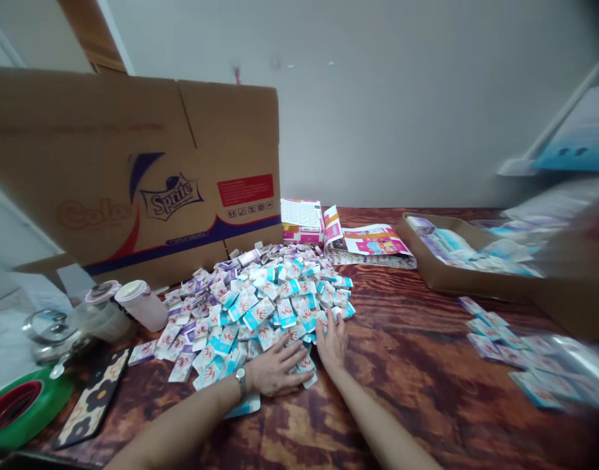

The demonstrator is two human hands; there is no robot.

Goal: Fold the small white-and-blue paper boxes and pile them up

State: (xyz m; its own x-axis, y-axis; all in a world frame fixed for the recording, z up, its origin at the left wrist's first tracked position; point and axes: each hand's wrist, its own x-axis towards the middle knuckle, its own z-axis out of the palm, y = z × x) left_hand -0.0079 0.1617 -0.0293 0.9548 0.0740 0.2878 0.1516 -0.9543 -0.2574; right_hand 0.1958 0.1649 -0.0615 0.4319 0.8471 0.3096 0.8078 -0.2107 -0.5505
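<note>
A large heap of small flat packets (260,313), white with blue or purple ends and a red hand print, lies on the wooden table. My left hand (279,367), with a watch (241,382) at its wrist, rests on the near side of the heap, fingers spread over several packets. At the heap's right edge, my right hand (332,339) lies against the packets with its fingers stretched forward. Neither hand is closed around a packet. Some packets under my left palm and forearm are hidden.
Behind the heap stands a big cardboard box (132,163). At left are a green tape roll (49,405), a flower-patterned phone case (96,401) and a lidded cup (141,305). Printed sheets (377,245) lie at the back; rightward, a shallow carton (456,287) and loose packets (495,339), partly blurred.
</note>
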